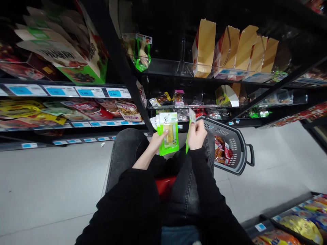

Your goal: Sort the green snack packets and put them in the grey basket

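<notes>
Between my knees, my left hand (156,141) is closed on a small stack of green and white snack packets (170,134), fanned a little, thumb on the front one. Through the front packet's clear window a pale yellow food shows. To its right, my right hand (197,133) pinches a single green and white snack packet (189,131), turned nearly edge-on to me. The two hands are apart, in front of the lower shelves. Beside my right knee stands a grey shopping basket (240,149) with red snack packets (222,151) inside.
Ahead, shelves hold open cardboard boxes (204,47) and a hanging green packet (143,52). At left are a green and white display box (76,61) and bagged snacks (87,109) above price labels. A red stool (165,187) is under me. More snacks (301,228) lie at lower right.
</notes>
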The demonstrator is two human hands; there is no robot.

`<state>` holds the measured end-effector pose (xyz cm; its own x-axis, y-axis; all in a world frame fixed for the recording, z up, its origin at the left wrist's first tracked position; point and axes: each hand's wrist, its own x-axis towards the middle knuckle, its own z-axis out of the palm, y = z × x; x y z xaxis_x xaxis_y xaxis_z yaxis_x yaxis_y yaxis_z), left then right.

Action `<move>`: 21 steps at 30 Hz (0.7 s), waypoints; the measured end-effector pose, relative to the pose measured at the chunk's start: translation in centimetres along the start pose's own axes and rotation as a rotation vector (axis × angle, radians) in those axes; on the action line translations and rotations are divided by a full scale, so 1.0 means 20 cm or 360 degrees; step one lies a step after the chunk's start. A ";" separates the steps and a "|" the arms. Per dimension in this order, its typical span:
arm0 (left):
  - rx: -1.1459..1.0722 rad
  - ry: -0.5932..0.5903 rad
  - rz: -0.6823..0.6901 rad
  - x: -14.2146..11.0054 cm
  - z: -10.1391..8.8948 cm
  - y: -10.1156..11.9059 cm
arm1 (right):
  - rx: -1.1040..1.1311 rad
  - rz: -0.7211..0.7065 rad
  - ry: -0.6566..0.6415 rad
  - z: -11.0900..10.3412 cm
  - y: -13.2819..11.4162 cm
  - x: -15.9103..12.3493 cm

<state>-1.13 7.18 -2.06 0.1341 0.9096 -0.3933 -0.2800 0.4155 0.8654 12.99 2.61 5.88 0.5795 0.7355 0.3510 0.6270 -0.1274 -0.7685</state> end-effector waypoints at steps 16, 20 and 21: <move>-0.0372 -0.0281 -0.0204 -0.05 0.03 0.01 | -0.0335 0.0154 -0.0458 0.03 0.08 -0.02; -0.0365 -0.0274 -0.0197 -0.05 0.01 0.01 | -0.0351 0.0423 -0.0090 -0.15 0.23 0.10; -0.0366 -0.0253 -0.0189 -0.04 0.01 0.01 | -0.0356 0.0475 0.0108 -0.21 0.29 0.14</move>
<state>-1.11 6.48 -1.40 0.3206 0.8498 -0.4183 -0.4590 0.5257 0.7162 20.44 1.15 4.54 0.7822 0.5994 0.1698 0.5193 -0.4767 -0.7093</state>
